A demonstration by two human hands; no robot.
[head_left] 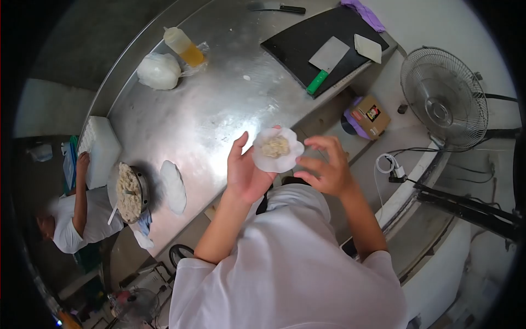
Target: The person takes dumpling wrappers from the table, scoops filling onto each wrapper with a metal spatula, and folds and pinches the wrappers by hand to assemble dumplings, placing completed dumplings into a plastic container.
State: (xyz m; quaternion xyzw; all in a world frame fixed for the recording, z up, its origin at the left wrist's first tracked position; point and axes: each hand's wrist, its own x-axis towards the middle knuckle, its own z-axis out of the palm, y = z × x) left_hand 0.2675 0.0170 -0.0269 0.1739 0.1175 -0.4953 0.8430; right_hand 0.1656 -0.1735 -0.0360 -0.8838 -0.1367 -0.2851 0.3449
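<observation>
A thin white dumpling wrapper (pixel 266 163) with a wavy edge rests on the fingers of my left hand (pixel 246 176), whose thumb stands off to the side. Pale, lumpy filling (pixel 275 146) sits in the wrapper's middle. Just to the right is my right hand (pixel 331 169), its fingers curved and apart, the tips close to the wrapper's edge. Whether they touch it I cannot tell. A metal bowl (pixel 144 192) heaped with similar filling stands at the left of the steel table, with a white handle sticking out.
The steel table (pixel 219 104) bears a squeeze bottle (pixel 183 46) of yellow liquid, a white bag (pixel 159 71), a white foam box (pixel 103 148) and a flat white bundle (pixel 173 186). A green-handled cleaver (pixel 329 55) lies on a black board (pixel 290 44). A fan (pixel 444 98) stands right; a co-worker (pixel 90 216) left.
</observation>
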